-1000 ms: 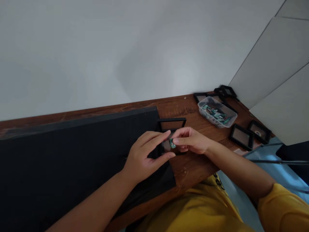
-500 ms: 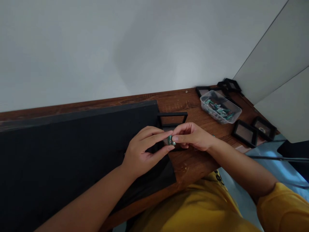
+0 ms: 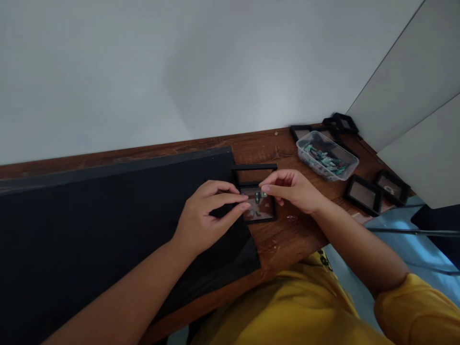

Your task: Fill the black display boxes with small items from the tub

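My right hand (image 3: pixel 289 190) pinches a small green stone piece (image 3: pixel 264 194) between thumb and fingertips; much of it is hidden. Just left of those fingertips shows a dark green stone bead (image 3: pixel 258 197), and I cannot tell whether it hangs from the pinched piece or lies on the film below. My left hand (image 3: pixel 212 208) is open, fingers apart and holding nothing, at the left side of a black display frame (image 3: pixel 259 220). The frame stands unfolded, its upper half (image 3: pixel 255 167) tilted up behind. On its clear film lie small pale green pieces (image 3: pixel 254 212).
A clear plastic tub (image 3: pixel 312 168) of green pieces stands at the right. Black display frames (image 3: pixel 363 194) lie near it, one (image 3: pixel 391 187) with a ring-shaped thing inside. A large black mat (image 3: pixel 108 230) covers the table's left part. A white wall (image 3: pixel 125 72) rises behind.
My hands have moved apart. My left hand has let go of the green stone piece and drawn left; my right still pinches it, slightly higher. The frame's film now shows.
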`<state>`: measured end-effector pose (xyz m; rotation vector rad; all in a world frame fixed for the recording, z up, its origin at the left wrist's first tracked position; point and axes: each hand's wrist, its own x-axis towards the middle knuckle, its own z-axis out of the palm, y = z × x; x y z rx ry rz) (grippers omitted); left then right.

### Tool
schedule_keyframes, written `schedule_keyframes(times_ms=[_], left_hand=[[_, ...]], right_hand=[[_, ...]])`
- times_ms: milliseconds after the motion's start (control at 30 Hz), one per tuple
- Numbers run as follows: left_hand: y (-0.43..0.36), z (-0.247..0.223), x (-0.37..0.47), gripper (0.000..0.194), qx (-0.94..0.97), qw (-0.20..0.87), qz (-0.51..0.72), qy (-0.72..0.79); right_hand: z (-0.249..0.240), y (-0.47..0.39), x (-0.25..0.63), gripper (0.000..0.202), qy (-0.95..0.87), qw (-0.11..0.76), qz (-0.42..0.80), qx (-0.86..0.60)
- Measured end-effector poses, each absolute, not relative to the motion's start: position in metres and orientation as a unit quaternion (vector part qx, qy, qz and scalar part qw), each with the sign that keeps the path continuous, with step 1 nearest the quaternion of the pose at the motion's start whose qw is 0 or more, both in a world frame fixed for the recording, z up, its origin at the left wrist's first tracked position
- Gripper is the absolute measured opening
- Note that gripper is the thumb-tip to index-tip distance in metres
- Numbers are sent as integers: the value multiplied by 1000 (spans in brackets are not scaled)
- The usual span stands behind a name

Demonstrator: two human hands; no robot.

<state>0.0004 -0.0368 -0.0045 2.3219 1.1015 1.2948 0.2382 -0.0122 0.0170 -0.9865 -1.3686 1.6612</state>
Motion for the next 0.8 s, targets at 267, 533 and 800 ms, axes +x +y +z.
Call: schedule_keyframes(times_ms=[267,533,800], left_hand=[[-35,-9,-4,22,852,137,344,369],[-38,-14,-3,19,883,117,292,349],[-37,-15,-1,20,890,121,277,342]], right_hand=[[12,-11,247,31,-584,399,557,-435],[-2,-9,250,12,-653,360,440,-500],[1,-9,249,10,-698,317,385,-514]])
